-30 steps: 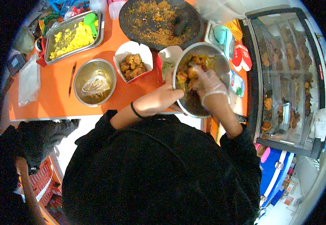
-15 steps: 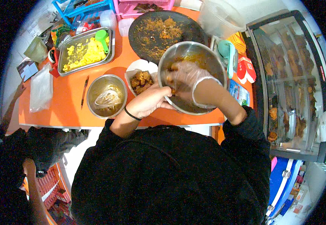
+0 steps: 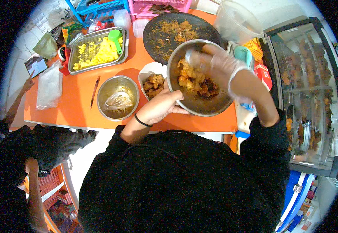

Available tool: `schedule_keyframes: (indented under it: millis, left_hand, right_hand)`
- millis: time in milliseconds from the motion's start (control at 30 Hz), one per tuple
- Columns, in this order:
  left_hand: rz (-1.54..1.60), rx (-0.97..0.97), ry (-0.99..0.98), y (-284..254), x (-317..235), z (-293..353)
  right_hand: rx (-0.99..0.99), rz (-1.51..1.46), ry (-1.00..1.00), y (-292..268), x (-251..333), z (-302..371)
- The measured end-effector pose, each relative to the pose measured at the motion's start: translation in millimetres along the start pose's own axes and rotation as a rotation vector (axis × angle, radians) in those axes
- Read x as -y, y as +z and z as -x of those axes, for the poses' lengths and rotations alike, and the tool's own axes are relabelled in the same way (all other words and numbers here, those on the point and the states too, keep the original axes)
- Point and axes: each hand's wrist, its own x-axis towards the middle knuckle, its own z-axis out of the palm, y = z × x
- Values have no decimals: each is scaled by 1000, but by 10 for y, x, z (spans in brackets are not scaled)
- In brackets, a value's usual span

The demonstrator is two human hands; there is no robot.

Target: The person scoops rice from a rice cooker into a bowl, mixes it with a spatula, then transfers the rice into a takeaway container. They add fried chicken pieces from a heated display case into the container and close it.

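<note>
My left hand (image 3: 163,105) grips the near left rim of a large metal bowl (image 3: 200,107), thumb over the edge. The bowl is tilted and holds sauced fried pieces (image 3: 194,79), which look like chicken. My right hand (image 3: 215,64), in a clear plastic glove, is over the bowl's far right side; motion smears its fingers. Just left of the bowl stands a white paper box (image 3: 147,67) with browned fried pieces (image 3: 153,84) in it. Farther left, a smaller metal bowl (image 3: 104,90) contains a crumpled clear plastic piece (image 3: 119,101).
Behind the bowl lies a round dark tray (image 3: 153,42) with crumbs. A metal tray (image 3: 73,66) of yellow food with a green scoop (image 3: 115,35) stands back left. A glass display case (image 3: 305,89) borders the right. Another person's hand (image 3: 28,83) touches a tablet (image 3: 37,66) at left.
My right hand has lifted up and to the right from inside the bowl, uncovering the sauced pieces. My left hand keeps its grip on the rim. The whole view has shifted slightly.
</note>
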Motion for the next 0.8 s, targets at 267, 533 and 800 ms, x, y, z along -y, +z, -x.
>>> schedule_keyframes:
  millis: [267, 533, 800]
  left_hand:
    - [-72, -75, 42, 64, 53, 9]
    - [-4, 12, 47, 39, 77, 17]
    - [-73, -169, 70, 40, 60, 46]
  right_hand:
    - [-90, 1110, 38, 489, -639, -168]
    - [-3, 481, -95, -117, -399, -172]
    - [-100, 1122, 136, 559, -525, -162]
